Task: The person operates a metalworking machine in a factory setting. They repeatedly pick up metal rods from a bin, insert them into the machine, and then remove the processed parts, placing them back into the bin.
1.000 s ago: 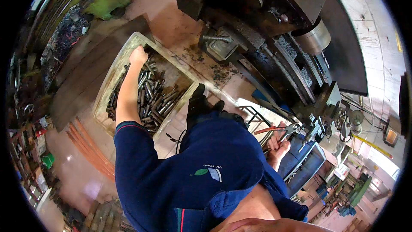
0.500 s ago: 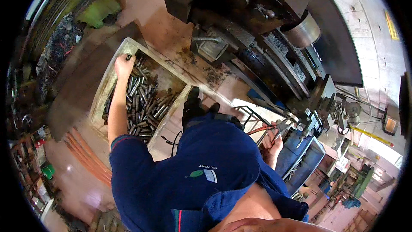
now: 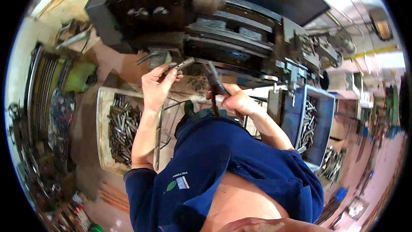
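Head view: left hand [image 3: 158, 87] closed on a short metal rod [image 3: 183, 65], raised before the dark machine [image 3: 223, 30]. Right hand [image 3: 235, 99] gripping red-handled pliers [image 3: 213, 79]. Beige tray [image 3: 103, 146] at left holds loose metal rods [image 3: 122, 129]; blue crate [image 3: 324, 120] at right holds similar pieces [image 3: 307, 124].

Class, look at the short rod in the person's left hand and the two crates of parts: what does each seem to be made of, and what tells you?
Short grey rod in the left hand: likely bare steel, dull grey sheen. Pale cream crate: probably plastic, with a matt, grimy rim. Blue crate: probably plastic too, uniform colour and smooth walls.
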Motion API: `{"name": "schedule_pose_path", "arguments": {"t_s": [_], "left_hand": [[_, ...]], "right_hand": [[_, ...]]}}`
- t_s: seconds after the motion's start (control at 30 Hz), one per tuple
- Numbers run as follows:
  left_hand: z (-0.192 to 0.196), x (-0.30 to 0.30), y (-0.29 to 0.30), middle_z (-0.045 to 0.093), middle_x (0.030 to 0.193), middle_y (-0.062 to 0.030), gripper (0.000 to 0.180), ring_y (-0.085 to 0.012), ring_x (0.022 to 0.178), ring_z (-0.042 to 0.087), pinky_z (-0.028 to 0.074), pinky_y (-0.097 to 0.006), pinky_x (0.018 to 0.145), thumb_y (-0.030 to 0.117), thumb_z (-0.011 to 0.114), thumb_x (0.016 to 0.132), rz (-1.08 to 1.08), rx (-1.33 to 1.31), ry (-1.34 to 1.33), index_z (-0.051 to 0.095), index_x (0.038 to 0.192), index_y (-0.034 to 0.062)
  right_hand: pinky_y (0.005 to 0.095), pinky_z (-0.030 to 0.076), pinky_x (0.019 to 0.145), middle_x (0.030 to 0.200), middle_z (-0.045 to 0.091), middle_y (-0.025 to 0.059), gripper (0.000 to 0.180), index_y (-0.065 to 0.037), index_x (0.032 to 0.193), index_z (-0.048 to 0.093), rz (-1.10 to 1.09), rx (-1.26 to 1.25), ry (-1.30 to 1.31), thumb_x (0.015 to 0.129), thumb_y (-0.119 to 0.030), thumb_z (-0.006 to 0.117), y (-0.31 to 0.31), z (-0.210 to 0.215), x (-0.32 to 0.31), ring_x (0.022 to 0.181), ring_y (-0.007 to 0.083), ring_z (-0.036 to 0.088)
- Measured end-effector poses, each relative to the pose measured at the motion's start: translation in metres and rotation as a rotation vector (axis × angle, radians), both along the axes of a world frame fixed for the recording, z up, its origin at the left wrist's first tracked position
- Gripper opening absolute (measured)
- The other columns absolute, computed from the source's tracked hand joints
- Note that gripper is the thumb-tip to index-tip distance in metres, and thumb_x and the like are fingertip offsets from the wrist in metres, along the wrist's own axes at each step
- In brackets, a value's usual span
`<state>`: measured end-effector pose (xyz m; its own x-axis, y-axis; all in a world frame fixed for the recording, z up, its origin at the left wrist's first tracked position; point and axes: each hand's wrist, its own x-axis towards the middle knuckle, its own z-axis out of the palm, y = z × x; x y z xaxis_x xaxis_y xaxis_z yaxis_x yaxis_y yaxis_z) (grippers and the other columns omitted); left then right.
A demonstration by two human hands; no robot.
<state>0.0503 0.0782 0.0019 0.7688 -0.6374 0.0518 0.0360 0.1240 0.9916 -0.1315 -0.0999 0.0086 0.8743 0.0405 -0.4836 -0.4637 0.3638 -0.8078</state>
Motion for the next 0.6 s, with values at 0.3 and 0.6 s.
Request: {"name": "schedule_pose_path", "arguments": {"t_s": [0.3,0.6], "left_hand": [[0.000,-0.044,-0.054,0.067,0.077,-0.0043,0.019,-0.0059,0.070,0.059,0.047,-0.020,0.065,0.004,0.064,0.082,-0.158,0.162,-0.230,0.065,0.100,-0.0008],[-0.009,-0.047,-0.073,0.068,0.077,-0.0081,0.019,-0.0054,0.067,0.057,0.047,-0.022,0.062,0.006,0.063,0.080,-0.294,0.178,-0.256,0.065,0.098,-0.0006]], "right_hand": [[0.0236,0.029,0.044,0.063,0.051,0.0012,0.043,0.000,0.098,0.055,-0.156,-0.224,0.026,0.058,-0.016,0.054,0.002,0.017,-0.030,0.050,0.0088,0.044],[0.0235,0.029,0.045,0.062,0.046,-0.0002,0.041,0.000,0.097,0.051,-0.238,-0.223,0.135,0.059,-0.017,0.055,0.006,0.019,-0.037,0.049,0.0083,0.041]]}}
